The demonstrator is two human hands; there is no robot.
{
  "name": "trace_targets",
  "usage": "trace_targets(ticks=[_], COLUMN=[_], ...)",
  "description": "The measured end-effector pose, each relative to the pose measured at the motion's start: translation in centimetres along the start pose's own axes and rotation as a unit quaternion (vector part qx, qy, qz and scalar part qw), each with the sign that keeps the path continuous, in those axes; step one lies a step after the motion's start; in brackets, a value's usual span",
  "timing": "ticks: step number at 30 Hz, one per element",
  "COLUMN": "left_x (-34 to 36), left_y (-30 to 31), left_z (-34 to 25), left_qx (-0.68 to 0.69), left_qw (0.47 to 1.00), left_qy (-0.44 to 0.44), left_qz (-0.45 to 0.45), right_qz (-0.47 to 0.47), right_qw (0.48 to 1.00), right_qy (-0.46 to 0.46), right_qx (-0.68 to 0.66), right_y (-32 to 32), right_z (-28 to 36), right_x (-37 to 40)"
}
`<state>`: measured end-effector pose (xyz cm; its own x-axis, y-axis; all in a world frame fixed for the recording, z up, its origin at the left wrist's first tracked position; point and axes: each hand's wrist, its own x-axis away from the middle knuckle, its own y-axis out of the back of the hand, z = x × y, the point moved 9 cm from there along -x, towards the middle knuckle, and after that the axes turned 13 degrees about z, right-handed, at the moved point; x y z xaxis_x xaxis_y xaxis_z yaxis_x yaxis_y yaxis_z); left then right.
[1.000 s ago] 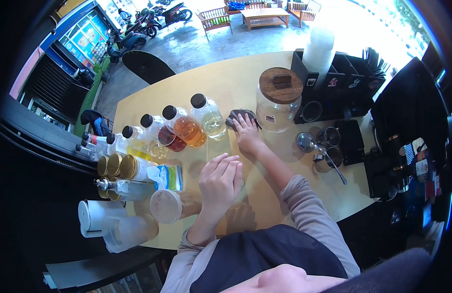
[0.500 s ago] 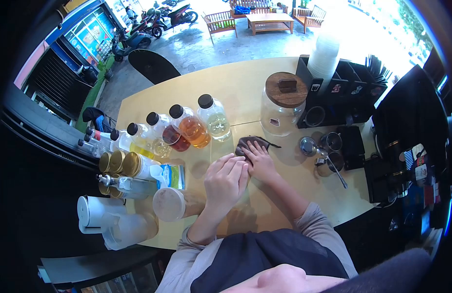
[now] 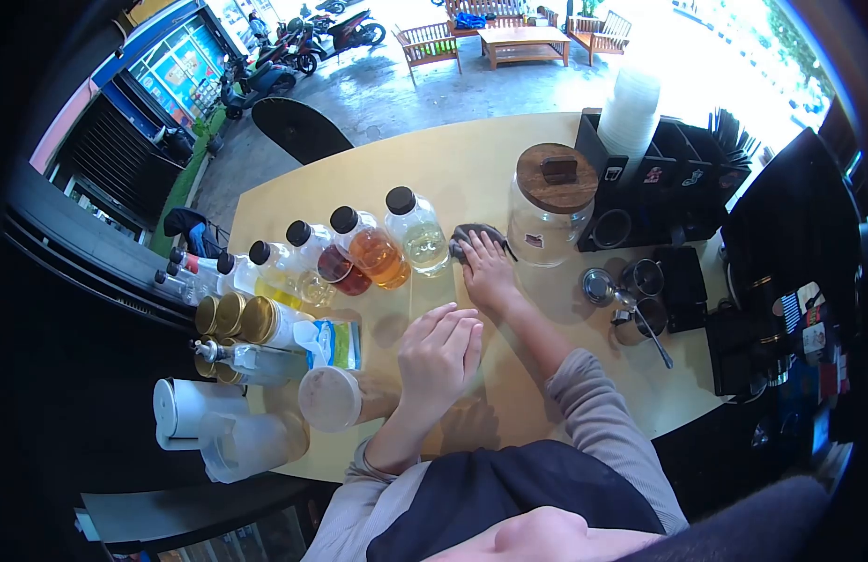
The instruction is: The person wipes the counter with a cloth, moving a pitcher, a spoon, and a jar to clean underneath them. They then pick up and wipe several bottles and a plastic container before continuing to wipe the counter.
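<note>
My right hand (image 3: 490,270) presses a bunched dark cloth (image 3: 466,245) against the light wooden table and holds it under the fingers. The cloth lies just right of a bottle of pale liquid (image 3: 419,242) with a black cap. Nearer to me, my left hand (image 3: 438,354) hovers over the table with its fingers stretched out and side by side. Nothing shows in it, though its palm is hidden. Left of that hand stands a round-lidded tub (image 3: 329,398). A large glass jar (image 3: 546,225) with a wooden lid is to the right of the cloth.
Several capped bottles (image 3: 378,255) form a row at the left, with gold-lidded jars (image 3: 261,321) and plastic jugs (image 3: 229,445) nearer. On the right are metal cups (image 3: 640,318) with a long spoon (image 3: 657,345), and a black organizer (image 3: 640,220) with stacked cups (image 3: 630,112).
My right hand has slid the cloth away from me and slightly left, towards the bottle of pale liquid. My left hand has drawn back slightly, and the two hands are farther apart.
</note>
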<state>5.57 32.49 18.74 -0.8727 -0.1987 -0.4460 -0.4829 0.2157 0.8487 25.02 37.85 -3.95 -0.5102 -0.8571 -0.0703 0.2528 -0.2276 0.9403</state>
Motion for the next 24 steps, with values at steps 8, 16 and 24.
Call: trace_targets(ticks=[8,16,24], left_x=[-0.1,0.0,0.0], left_y=[0.2,0.2,0.4], left_z=[-0.1,0.1,0.1], left_qx=[0.004,0.021,0.034], left_qw=[1.000,1.000,0.999], left_qy=[0.009,0.011,0.012], left_qz=[-0.002,-0.013,-0.015], right_qz=[0.024,0.074,0.041], right_qw=[0.999,0.991,0.997], right_qy=[-0.037,-0.077,0.004], right_qx=[-0.008,0.080,0.061], right_y=[-0.5,-0.1,0.7], right_z=[-0.7,1.8,2.0], right_x=[-1.9,5.1,8.1])
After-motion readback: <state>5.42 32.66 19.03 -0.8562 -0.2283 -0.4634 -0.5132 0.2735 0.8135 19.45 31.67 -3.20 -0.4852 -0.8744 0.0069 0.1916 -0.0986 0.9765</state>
